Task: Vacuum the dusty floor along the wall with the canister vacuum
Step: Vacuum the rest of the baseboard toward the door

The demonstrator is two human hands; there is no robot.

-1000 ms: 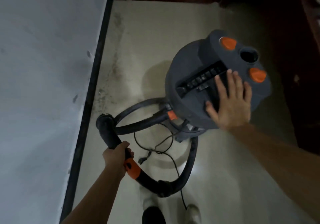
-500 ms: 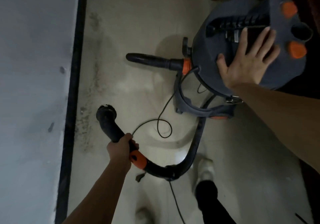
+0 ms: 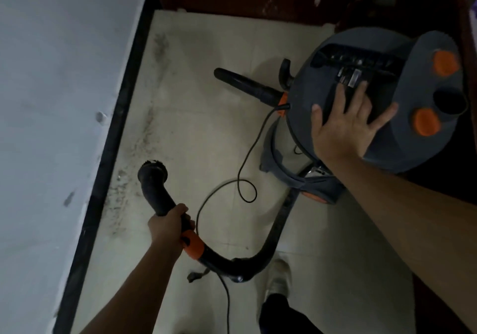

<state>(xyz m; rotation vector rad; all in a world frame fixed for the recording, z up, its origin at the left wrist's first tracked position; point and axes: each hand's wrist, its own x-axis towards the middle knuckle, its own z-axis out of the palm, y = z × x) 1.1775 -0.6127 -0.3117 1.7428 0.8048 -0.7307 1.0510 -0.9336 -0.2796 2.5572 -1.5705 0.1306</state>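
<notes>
A person's left hand clamps the stiff curved grip of the hose, with its nozzle near the dust at the floor's left edge, beside the wall. The right hand lies flat, fingers spread, atop the canister vacuum at the right edge. The canister looks bulky and probably heavy, best steered from its lid. Its wheels are hidden, and nozzle contact with the floor is unclear.

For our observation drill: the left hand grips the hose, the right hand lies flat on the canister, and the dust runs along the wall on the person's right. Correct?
No: in the head view the dust lies along the wall on the person's left. The hose and canister parts hold.
</notes>
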